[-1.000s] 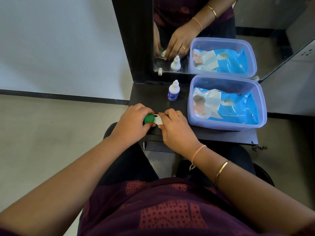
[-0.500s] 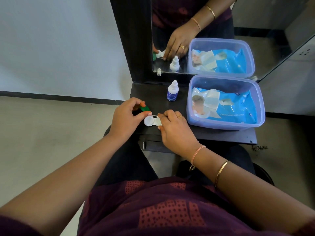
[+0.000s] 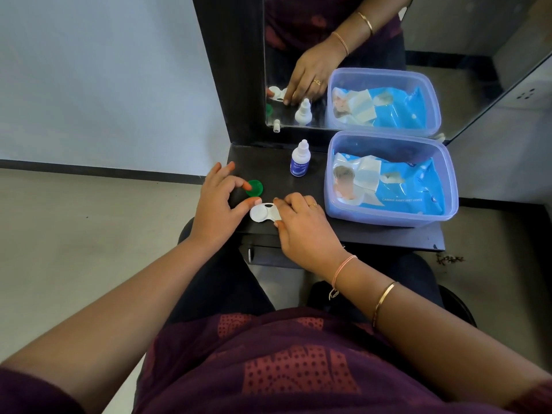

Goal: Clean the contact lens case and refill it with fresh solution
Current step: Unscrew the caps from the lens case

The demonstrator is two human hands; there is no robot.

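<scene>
The right hand (image 3: 301, 227) pinched the white lens case (image 3: 263, 213) on the desk (image 3: 268, 168), between both hands. The left hand (image 3: 216, 204) was released, fingers relaxed, index fingertip touching the green cap (image 3: 255, 188) just beyond its thumb.

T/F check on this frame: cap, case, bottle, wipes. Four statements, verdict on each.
1. The green cap is off the lens case and lies on the table. True.
2. The solution bottle lies on its side. False: it stands upright.
3. The right hand holds the lens case. True.
4. The wipes pack lies on the table beside the tub. False: it is inside the tub.
</scene>
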